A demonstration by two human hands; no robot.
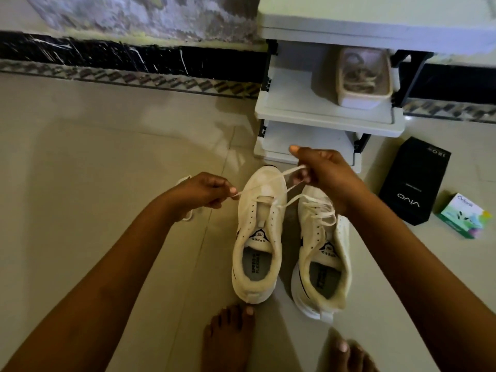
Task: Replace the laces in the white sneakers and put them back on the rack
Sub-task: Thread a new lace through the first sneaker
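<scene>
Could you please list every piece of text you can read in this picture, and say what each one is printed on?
"vivo": on the black box, seen upside down.
"120": on that box's far end; what follows is unclear.
"SPEED" with an "S" logo: tongue of the left sneaker.
"SPEED": tongue of the right sneaker.
Both insoles: start with "SPEED", the rest is blurred.
Small green box: label too blurred to read.

A: Between left fingers and right fingers?
B: Lace, above toe of left sneaker.
A: Below right fingers?
B: Right sneaker, beside the left.
A: Beyond?
B: Rack, tub on it; phone box and small carton to the right, on floor.
</scene>
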